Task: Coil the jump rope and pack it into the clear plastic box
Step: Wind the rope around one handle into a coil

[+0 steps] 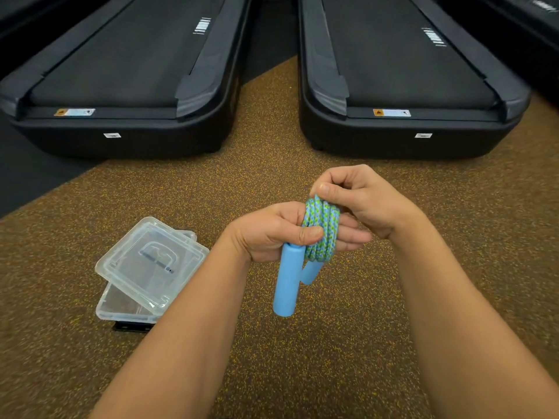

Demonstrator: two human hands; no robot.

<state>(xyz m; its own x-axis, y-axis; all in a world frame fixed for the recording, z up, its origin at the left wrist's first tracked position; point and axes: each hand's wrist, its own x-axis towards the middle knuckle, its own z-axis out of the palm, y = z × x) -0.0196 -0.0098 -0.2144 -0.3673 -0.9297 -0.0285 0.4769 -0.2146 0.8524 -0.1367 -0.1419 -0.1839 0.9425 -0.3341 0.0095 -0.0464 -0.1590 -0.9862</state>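
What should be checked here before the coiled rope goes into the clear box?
1. Rope wound into a coil around the left hand: ok.
2. Right hand pinching the top of the coil: ok.
3. Loose end tucked so the coil holds by itself: cannot tell.
4. Both blue handles gathered with the coil: ok, they hang below the left hand.
5. Clear plastic box open to receive it: not ok, the lid lies askew across it.
6. A hand free to shift the lid: not ok, both hold the rope.
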